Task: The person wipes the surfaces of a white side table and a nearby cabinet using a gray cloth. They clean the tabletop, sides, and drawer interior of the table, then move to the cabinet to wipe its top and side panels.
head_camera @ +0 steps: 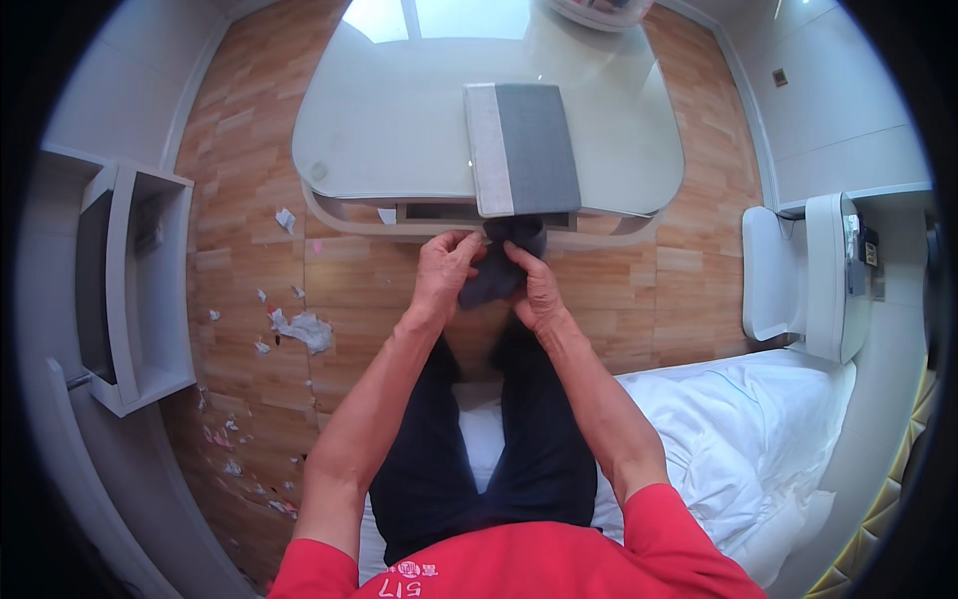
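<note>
A dark grey cloth item point(494, 278), perhaps a sock, is held between my hands, just off the near edge of the table. My left hand point(447, 262) pinches its upper left edge between thumb and fingertips, with something small and pale at the tips. On the other side my right hand point(537, 288) grips it, the thumb lying on top and the fingers mostly hidden beneath. Right beyond the cloth, a flat rectangular piece point(535, 150) in grey with a pale stripe lies on the table, its near end reaching over the edge.
The glass-topped white table point(382, 142) carries a clear container point(602, 11) at its far end. Torn white paper point(303, 329) litters the wooden floor on the left, near a white open cabinet point(161, 284). A white chair point(775, 273) and rumpled white bedding point(718, 434) are on the right.
</note>
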`<state>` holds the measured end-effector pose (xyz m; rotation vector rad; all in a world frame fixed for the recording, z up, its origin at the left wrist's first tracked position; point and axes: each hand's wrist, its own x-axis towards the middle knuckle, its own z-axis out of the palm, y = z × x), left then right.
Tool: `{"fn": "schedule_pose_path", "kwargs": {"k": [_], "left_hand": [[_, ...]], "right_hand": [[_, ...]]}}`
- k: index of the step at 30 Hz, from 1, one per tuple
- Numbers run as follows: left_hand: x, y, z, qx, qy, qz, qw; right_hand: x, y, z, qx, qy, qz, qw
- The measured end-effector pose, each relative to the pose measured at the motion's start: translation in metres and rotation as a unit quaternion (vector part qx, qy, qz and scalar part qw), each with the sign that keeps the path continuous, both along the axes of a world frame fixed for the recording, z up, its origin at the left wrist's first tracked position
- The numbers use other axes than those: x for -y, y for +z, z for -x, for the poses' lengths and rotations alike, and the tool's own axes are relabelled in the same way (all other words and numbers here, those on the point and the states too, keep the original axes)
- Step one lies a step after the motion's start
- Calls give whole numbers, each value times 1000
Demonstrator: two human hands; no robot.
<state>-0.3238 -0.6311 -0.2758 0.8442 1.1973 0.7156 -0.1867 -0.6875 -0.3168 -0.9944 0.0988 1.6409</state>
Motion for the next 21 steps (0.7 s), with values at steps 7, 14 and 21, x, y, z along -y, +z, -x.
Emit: {"fn": "schedule_pose_path", "kwargs": {"k": [7, 14, 21], "left_hand": [[-2, 17, -18, 16, -72, -29, 997], [-4, 12, -30, 94, 27, -24, 995], [-20, 20, -34, 103, 92, -13, 990]], "right_hand": [[6, 7, 0, 37, 21, 18, 999], [9, 39, 8, 147, -62, -52, 986], [-25, 75, 4, 225, -107, -71, 966]]}}
